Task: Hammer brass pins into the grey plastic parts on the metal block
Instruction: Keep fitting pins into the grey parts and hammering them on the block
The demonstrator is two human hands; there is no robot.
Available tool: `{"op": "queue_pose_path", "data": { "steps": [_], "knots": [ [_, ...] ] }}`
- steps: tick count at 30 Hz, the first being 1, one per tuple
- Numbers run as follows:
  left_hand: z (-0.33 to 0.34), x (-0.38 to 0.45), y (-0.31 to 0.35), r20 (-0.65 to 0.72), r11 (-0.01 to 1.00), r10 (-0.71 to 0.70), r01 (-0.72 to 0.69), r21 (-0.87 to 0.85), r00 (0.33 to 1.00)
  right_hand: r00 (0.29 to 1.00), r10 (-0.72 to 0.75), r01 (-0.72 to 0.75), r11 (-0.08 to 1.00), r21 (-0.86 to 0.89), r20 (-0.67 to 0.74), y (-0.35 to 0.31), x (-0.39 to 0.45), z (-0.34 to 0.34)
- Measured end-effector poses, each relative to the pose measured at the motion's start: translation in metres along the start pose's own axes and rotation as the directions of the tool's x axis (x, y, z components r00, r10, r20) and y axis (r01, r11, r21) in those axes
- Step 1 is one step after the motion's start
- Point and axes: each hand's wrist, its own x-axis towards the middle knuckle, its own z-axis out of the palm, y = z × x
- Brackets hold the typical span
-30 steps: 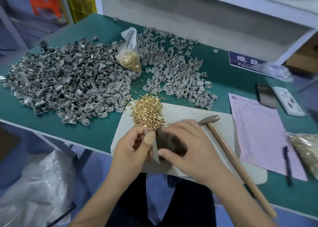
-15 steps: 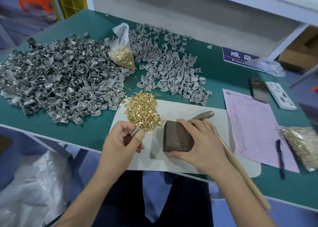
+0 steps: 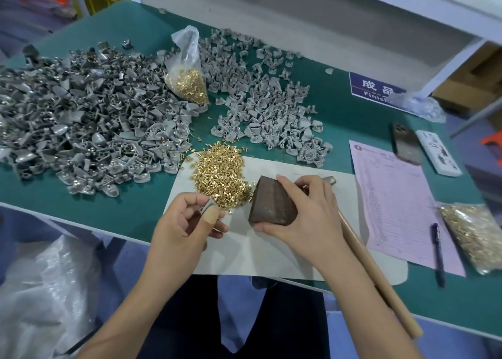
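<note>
Brass everywhere: loose heap of brass pins (image 3: pixel 221 174) sits at the far-left corner of the pale mat (image 3: pixel 271 250), spilling a bit onto the green table (image 3: pixel 334 108). Right hand (image 3: pixel 307 217) wraps the dark metal block (image 3: pixel 271 205) from its right side, thumb at the near edge, fingers over the far top corner; block rests on the mat just right of the pin heap. Left hand (image 3: pixel 184 222) curled, thumb w/ a tan wrap on the tip pressed against the forefinger, pinching one grey plastic part (image 3: pixel 207 206) between them, held just near of the pin heap, left of the block and not touching it. Hammer (image 3: pixel 361 252) lies on the mat & table under the right wrist, wooden handle running toward the near-right, metal head poking out beyond the right fingers.

Further out: big pile of grey parts (image 3: pixel 81 130) at left, some w/ brass showing, and a lighter, looser spread of grey parts (image 3: pixel 266 108) at centre. Clear bag of pins (image 3: pixel 187 84) stands between the two piles. Right side: pink form (image 3: pixel 399 201) w/ a pen (image 3: pixel 437 252) on its near-right edge, second bag of pins (image 3: pixel 472 236) at the table's right edge, phone (image 3: pixel 406 144) and a white remote (image 3: pixel 438 152) beyond the form, blue sign (image 3: pixel 373 88) near the wall.
</note>
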Motion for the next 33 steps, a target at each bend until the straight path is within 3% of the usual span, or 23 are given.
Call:
{"op": "queue_pose_path", "data": {
  "steps": [6, 13, 18, 21, 23, 26, 33],
  "knots": [
    [-0.001, -0.001, 0.001, -0.009, 1.000, 0.004, -0.004, 0.001, 1.000, 0.998, -0.063, 0.064, 0.996, 0.058, -0.026, -0.006, 0.004, 0.001],
    [0.001, -0.001, -0.002, -0.017, 1.000, 0.016, -0.016, -0.024, 1.000, 0.995, 0.068, -0.072, 0.996, -0.048, -0.077, 0.003, -0.013, 0.004],
    [0.000, 0.001, -0.004, -0.041, 0.988, 0.005, -0.011, -0.155, 0.999, 0.996, -0.064, 0.066, 0.998, -0.021, 0.061, 0.006, -0.004, -0.007],
    [-0.002, 0.002, -0.006, -0.067, 0.985, -0.002, -0.010, -0.173, 0.998, 0.987, -0.073, 0.075, 0.997, -0.003, 0.146, 0.005, -0.002, -0.016],
    [-0.004, 0.002, -0.008, -0.070, 0.984, -0.007, -0.005, -0.179, 0.998, 0.990, -0.078, 0.070, 0.995, 0.069, 0.121, -0.005, 0.004, -0.021],
    [-0.003, 0.003, -0.009, -0.087, 0.972, -0.019, -0.002, -0.235, 0.996, 0.980, -0.189, 0.179, 0.972, 0.150, 0.058, -0.032, 0.022, -0.016],
    [-0.003, 0.007, -0.010, -0.135, 0.948, -0.106, 0.059, -0.314, 0.985, 0.956, -0.245, 0.219, 0.962, 0.163, 0.163, -0.069, 0.058, 0.013]
  ]
}}
